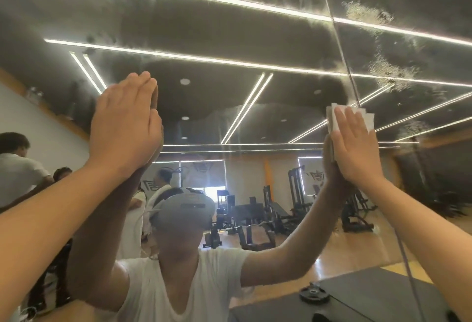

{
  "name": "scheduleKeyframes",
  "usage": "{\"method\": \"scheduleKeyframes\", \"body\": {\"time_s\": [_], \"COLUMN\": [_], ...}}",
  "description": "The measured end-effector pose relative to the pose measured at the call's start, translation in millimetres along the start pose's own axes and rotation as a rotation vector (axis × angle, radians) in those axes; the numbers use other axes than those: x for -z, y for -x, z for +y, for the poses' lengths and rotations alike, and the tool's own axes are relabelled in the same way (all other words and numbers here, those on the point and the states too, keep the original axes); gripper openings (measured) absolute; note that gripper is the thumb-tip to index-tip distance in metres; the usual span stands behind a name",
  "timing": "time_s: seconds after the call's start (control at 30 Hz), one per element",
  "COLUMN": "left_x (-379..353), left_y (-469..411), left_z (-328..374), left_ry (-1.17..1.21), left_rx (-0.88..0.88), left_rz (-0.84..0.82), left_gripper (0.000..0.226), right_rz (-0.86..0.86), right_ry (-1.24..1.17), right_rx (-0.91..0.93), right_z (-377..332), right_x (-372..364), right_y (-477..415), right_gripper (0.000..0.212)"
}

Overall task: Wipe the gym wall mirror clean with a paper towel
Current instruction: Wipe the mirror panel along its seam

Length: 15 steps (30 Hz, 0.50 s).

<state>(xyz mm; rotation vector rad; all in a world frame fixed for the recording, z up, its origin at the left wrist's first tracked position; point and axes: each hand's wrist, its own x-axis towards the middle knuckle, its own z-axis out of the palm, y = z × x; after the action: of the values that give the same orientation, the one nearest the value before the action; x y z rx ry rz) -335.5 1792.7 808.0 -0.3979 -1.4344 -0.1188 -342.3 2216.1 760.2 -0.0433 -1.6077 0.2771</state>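
Glass fills nearly the whole view: the wall mirror [229, 28] is a smooth, glossy sheet that reflects a dark ceiling crossed by thin bright light strips, a pale wooden floor and black gym machines. A narrow straight seam [339, 48] runs down its right part, where two panels meet. Cloudy, streaky smears dull the upper glass. Right of the seam sit two grainy, speckled patches of droplets [367, 13] [390, 71].

The left hand [125, 127] lies against the mirror, its fingers [138, 87] straight and close together, holding nothing. It meets its own reflection fingertip to fingertip.

The right hand [355, 148] is raised well apart from it and also lies flat, with its fingers [344, 120] straight and slightly spread. They are not curled round anything – they press the paper towel [369, 120] against the glass. The towel is white, soft and folded into a rough rectangle. Its layered corners show above and beside the fingertips, just at the lower end of the seam.

At the lower right, a small round black weight plate [314, 293] lies on a flat, dark matte surface [370, 293] – whether that is real or reflected cannot be told.
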Motion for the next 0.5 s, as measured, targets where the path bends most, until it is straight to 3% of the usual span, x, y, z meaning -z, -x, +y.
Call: {"method": "scheduleKeyframes", "body": {"time_s": [0.5], "left_x": [-1], "left_y": [0], "left_z": [0], "left_ry": [0.01], "left_rx": [-0.009], "left_rz": [0.029], "left_gripper": [0.059], "right_rz": [0.001], "right_ry": [-0.046], "right_rx": [-0.047], "right_z": [-1], "right_x": [-6], "right_y": [76], "right_gripper": [0.052]}}
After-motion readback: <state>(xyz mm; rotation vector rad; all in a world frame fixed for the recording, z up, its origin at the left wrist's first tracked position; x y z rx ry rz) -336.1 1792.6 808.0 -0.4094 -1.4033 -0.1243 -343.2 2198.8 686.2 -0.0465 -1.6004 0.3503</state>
